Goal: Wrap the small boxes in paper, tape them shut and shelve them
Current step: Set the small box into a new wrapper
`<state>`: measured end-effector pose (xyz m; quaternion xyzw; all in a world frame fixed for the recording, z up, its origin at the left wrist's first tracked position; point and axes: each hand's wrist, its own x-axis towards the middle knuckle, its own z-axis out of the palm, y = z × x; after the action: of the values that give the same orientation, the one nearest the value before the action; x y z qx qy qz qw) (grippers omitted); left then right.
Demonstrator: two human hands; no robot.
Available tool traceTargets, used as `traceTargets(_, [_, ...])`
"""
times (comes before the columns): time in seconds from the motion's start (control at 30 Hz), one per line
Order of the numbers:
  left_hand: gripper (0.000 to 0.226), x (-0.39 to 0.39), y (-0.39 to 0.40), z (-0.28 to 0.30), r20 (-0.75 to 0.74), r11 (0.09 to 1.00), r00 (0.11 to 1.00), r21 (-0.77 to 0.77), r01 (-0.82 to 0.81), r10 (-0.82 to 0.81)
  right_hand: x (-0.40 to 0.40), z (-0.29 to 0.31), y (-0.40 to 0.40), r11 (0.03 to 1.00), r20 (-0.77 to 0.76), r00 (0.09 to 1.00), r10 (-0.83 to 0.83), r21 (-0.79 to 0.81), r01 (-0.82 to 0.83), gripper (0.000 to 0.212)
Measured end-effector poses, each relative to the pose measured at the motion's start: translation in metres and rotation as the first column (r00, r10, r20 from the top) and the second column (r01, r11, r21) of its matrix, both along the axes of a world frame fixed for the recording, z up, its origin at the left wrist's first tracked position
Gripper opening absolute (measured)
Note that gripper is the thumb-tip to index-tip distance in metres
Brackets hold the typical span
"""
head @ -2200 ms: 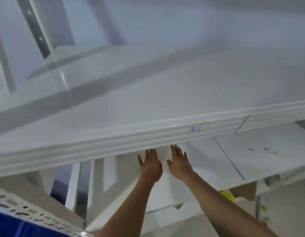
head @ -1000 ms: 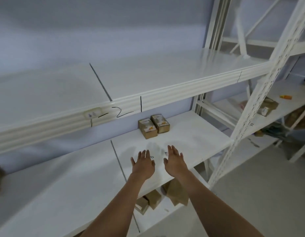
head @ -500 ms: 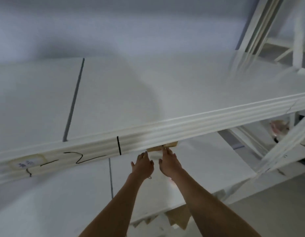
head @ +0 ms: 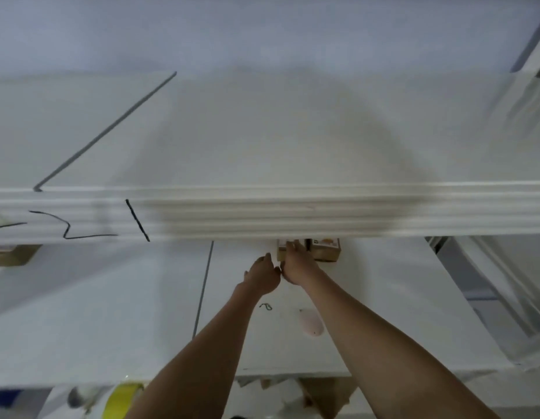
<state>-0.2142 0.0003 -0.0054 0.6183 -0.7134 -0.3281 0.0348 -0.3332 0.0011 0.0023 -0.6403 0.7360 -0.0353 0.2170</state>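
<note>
Two small brown boxes stand side by side at the back of the white middle shelf (head: 383, 313), their tops cut off by the upper shelf's front lip. My right hand (head: 299, 264) reaches in with straight fingers that lie on the left box (head: 281, 252). The right box (head: 324, 251), which has an orange label, stands untouched beside it. Just left of my right hand is my left hand (head: 261, 275), fingers relaxed, holding nothing and a little short of the left box.
The upper shelf's ribbed front lip (head: 293, 213), marked with black pen, hangs low over the boxes. Another brown box (head: 12, 255) sits far left on the middle shelf. A yellow tape roll (head: 123, 397) and brown boxes (head: 323, 391) lie below the shelf edge.
Both hands have moved forward across the middle shelf to the two boxes. My right hand's fingers now lie on the left box. My view has shifted closer to the shelf.
</note>
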Motion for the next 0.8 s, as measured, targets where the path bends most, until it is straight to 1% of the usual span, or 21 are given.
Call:
traceTargets(0.07, [0.058,-0.002,0.001,-0.008,-0.007,1.0,1.0,0.007,-0.011,0.011,0.0,-0.008,-0.008,0.999,-0.055,0.998,0.042,-0.009,-0.042,0.074])
traceTargets(0.13, [0.059,-0.001,0.001,-0.015,-0.025,1.0,1.0,0.004,-0.018,0.018,-0.002,-0.017,-0.021,0.999,-0.086,0.995,0.041,-0.025,-0.043,0.076])
traceTargets(0.23, [0.06,0.007,0.0,-0.023,-0.049,0.999,0.998,-0.021,-0.04,0.038,-0.006,-0.027,-0.043,0.998,-0.106,0.993,0.046,-0.042,-0.051,0.069])
traceTargets(0.3, [0.06,0.016,-0.002,-0.027,-0.062,0.998,0.996,-0.027,-0.059,0.057,-0.007,-0.033,-0.054,0.998,-0.132,0.99,0.057,-0.02,-0.06,0.07])
traceTargets(0.4, [0.06,0.028,-0.003,-0.031,-0.086,0.994,0.99,-0.017,-0.11,0.108,-0.003,-0.044,-0.057,0.998,-0.148,0.987,0.057,0.046,-0.051,0.078])
traceTargets(0.5, [0.059,0.036,-0.001,-0.029,-0.101,0.987,0.982,0.017,-0.159,0.16,0.006,-0.042,-0.047,0.998,-0.158,0.986,0.049,0.047,-0.043,0.078])
traceTargets(0.6, [0.058,0.041,0.002,-0.022,-0.11,0.98,0.974,0.051,-0.192,0.196,0.016,-0.035,-0.029,0.998,-0.237,0.969,0.067,0.018,-0.065,0.07])
traceTargets(0.63, [0.058,0.042,0.003,-0.02,-0.111,0.978,0.973,0.06,-0.199,0.204,0.02,-0.035,-0.022,0.998,-0.239,0.969,0.063,-0.004,-0.065,0.065])
traceTargets(0.8, [0.059,0.05,0.01,-0.012,-0.069,0.971,0.971,0.081,-0.224,0.23,0.038,-0.032,0.018,0.991,-0.152,0.987,0.051,-0.114,-0.069,0.047])
